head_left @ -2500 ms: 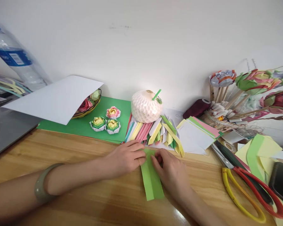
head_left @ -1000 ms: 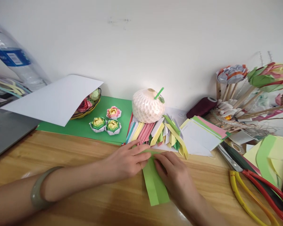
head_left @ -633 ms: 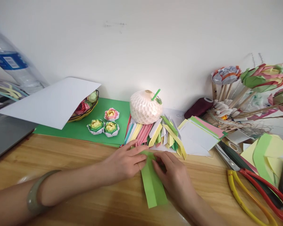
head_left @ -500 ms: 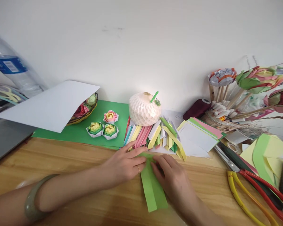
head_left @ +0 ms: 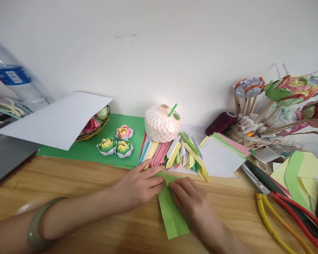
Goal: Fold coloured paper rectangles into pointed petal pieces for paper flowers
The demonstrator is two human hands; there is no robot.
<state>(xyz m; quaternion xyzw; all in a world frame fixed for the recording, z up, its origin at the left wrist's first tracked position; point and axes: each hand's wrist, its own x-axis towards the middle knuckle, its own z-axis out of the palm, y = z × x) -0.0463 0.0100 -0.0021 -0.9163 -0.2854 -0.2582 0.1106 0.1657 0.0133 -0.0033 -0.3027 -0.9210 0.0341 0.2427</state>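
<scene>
My left grip [head_left: 140,187] lay spread open on a creased lime-green paper strip [head_left: 167,213].
My right grip [head_left: 195,199] curled at its right edge; whether it pinched, I couldn't tell. The strip lay on the wooden tabletop [head_left: 132,227], just short of folded paper pieces [head_left: 161,154] and, beyond them, a foam-netted coconut [head_left: 162,125].

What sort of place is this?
Likely a papercraft desk against a wall; home or studio, can't tell. Signs: three folded paper flowers, a creased green paper strip and large scissors.
</scene>
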